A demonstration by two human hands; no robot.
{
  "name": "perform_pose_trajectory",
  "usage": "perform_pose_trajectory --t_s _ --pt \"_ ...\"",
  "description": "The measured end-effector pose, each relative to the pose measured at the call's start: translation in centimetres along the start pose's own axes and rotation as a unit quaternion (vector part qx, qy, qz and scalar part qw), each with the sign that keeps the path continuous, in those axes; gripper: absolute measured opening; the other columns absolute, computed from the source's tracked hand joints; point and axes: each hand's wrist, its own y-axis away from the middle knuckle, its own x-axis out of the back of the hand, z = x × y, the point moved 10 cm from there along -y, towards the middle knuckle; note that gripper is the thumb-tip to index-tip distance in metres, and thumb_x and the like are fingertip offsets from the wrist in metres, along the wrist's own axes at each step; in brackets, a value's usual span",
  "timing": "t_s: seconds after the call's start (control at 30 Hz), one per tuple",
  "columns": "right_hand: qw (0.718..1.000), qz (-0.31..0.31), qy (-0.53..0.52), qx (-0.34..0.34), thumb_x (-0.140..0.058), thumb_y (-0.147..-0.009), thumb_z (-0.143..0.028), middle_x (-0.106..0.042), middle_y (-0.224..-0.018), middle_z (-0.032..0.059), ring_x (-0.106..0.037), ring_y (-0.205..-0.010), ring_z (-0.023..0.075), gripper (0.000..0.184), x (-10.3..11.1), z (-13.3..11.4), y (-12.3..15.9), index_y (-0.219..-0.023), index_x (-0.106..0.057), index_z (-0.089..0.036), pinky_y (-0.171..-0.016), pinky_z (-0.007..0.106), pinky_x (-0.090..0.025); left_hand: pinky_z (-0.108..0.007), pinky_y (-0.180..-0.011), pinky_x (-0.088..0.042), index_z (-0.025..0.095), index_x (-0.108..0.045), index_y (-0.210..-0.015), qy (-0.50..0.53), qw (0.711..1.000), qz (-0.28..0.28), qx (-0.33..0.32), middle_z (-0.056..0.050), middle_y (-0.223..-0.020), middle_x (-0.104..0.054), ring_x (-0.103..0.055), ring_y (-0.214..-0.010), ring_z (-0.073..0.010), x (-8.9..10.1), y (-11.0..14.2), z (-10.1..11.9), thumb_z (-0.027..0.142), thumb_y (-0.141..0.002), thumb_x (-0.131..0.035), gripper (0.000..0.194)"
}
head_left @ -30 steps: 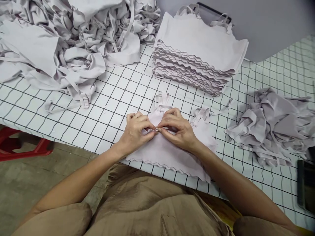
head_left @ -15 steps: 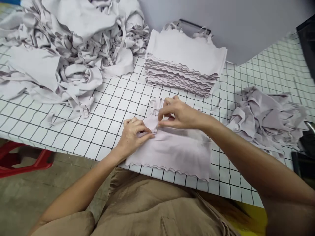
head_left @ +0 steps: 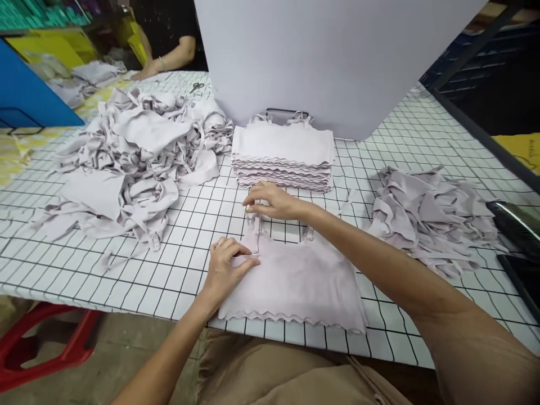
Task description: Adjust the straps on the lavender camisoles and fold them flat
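A pale lilac-grey camisole [head_left: 291, 284] lies flat in front of me, its wavy hem along the table's near edge and its straps at the far side. My left hand [head_left: 228, 267] rests on its upper left corner, thumb and forefinger apart on the fabric. Above that corner, my right hand [head_left: 270, 201] has its fingers closed on the left strap [head_left: 255, 228], which runs up from the camisole with a small slider on it. The fingertips partly hide the strap's top. The right strap [head_left: 309, 233] lies loose under my right forearm.
Beyond the camisole stands a neat stack of similar tops [head_left: 282, 146], before a grey panel [head_left: 329, 62]. A tangled heap [head_left: 147, 140] fills the left; a smaller pile [head_left: 422, 208] lies right. Scissors [head_left: 196, 87] and a co-worker's hand [head_left: 147, 70] are farther back. A red stool [head_left: 76, 349] stands below left.
My right hand has moved up and away from my left hand, to the strap. The camisole's upper left corner now lies flatter, and my left fingers have loosened. The view has tilted up.
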Motion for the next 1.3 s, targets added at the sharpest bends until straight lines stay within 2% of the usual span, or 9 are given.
perform_pose_trajectory --t_s 0.1,0.2,0.3,0.47,0.63,0.9,1.0,1.13,1.3 --pt "0.991 0.125 -0.041 -0.009 -0.062 -0.093 -0.030 -0.070 -0.114 0.0087 -0.059 -0.109 0.0229 0.020 4.4 0.9 3.9 -0.108 -0.073 -0.023 -0.100 0.044 -0.044 -0.043 -0.089 -0.047 0.025 -0.069 -0.096 0.028 0.999 0.034 -0.008 -0.004 -0.095 -0.068 -0.060 -0.096 -0.0246 2.2 0.4 0.4 0.030 -0.083 -0.078 0.016" --pt "0.957 0.267 -0.047 -0.099 -0.063 -0.092 -0.031 -0.073 -0.107 0.0077 -0.065 -0.101 0.0216 0.018 10.5 3.7 9.8 -0.103 -0.074 -0.022 -0.092 0.040 -0.050 -0.042 -0.093 -0.048 0.028 -0.069 -0.105 0.051 0.997 0.063 -0.002 -0.005 -0.105 -0.067 -0.060 -0.105 -0.0255 5.1 0.3 1.2 0.036 -0.088 -0.072 0.019" --pt "0.931 0.301 0.010 -0.209 -0.064 -0.088 -0.023 -0.074 -0.094 0.0063 -0.065 -0.087 0.0207 0.012 13.8 6.2 14.4 -0.089 -0.075 -0.019 -0.082 0.038 -0.051 -0.040 -0.091 -0.050 0.027 -0.071 -0.101 0.083 0.996 0.019 -0.014 -0.005 -0.104 -0.069 -0.062 -0.102 -0.0243 5.6 -1.5 3.3 0.039 -0.088 -0.071 0.018" --pt "0.959 0.149 0.085 -0.226 -0.057 -0.084 -0.009 -0.073 -0.092 0.0067 -0.063 -0.092 0.0222 0.020 11.1 6.7 15.5 -0.086 -0.075 -0.018 -0.086 0.038 -0.050 -0.036 -0.078 -0.050 0.023 -0.075 -0.094 0.112 0.987 -0.113 -0.033 -0.006 -0.095 -0.070 -0.064 -0.091 -0.0222 0.5 -6.5 7.7 0.040 -0.083 -0.071 0.021" --pt "0.958 0.100 0.212 -0.168 -0.064 -0.077 -0.005 -0.071 -0.102 0.0120 -0.057 -0.099 0.0296 0.021 9.3 7.2 17.0 -0.088 -0.076 -0.019 -0.086 0.050 -0.046 -0.032 -0.074 -0.050 0.019 -0.076 -0.090 0.136 0.975 -0.174 -0.006 -0.008 -0.097 -0.073 -0.066 -0.086 -0.0202 -3.8 -9.4 9.9 0.036 -0.079 -0.072 0.021" --pt "0.935 0.258 0.243 0.000 -0.053 -0.095 -0.013 -0.070 -0.089 0.0079 -0.055 -0.091 0.0228 0.019 10.9 2.2 20.3 -0.086 -0.068 -0.019 -0.085 0.042 -0.043 -0.022 -0.054 -0.040 0.013 -0.075 -0.095 0.276 0.922 -0.248 0.112 -0.009 -0.088 -0.075 -0.067 -0.068 -0.0130 -10.3 -10.2 11.1 0.019 -0.086 -0.062 0.017" --pt "0.935 0.239 0.261 -0.024 -0.056 -0.092 -0.013 -0.067 -0.089 0.0086 -0.051 -0.090 0.0232 0.015 9.8 2.3 20.1 -0.094 -0.070 -0.019 -0.081 0.039 -0.041 -0.020 -0.046 -0.034 0.011 -0.073 -0.090 0.295 0.907 -0.268 0.138 -0.012 -0.102 -0.075 -0.065 -0.057 -0.0092 -12.7 -10.5 11.7 0.012 -0.084 -0.061 0.013" --pt "0.947 0.186 0.253 -0.065 -0.060 -0.084 -0.007 -0.064 -0.071 0.0044 -0.049 -0.079 0.0219 0.016 7.6 4.5 19.1 -0.085 -0.070 -0.019 -0.076 0.037 -0.036 -0.018 -0.045 -0.033 0.012 -0.071 -0.085 0.264 0.931 -0.224 0.117 -0.008 -0.095 -0.075 -0.066 -0.054 -0.0084 -12.8 -11.6 12.0 0.010 -0.084 -0.061 0.011" --pt "0.937 0.263 0.221 -0.063 -0.051 -0.088 -0.009 -0.066 -0.070 0.0043 -0.052 -0.073 0.0192 0.019 8.0 3.9 19.7 -0.080 -0.066 -0.018 -0.077 0.037 -0.040 -0.018 -0.043 -0.033 0.011 -0.074 -0.084 0.274 0.920 -0.251 0.128 -0.008 -0.083 -0.074 -0.067 -0.055 -0.0116 -13.1 -11.3 11.6 0.015 -0.078 -0.071 0.008"
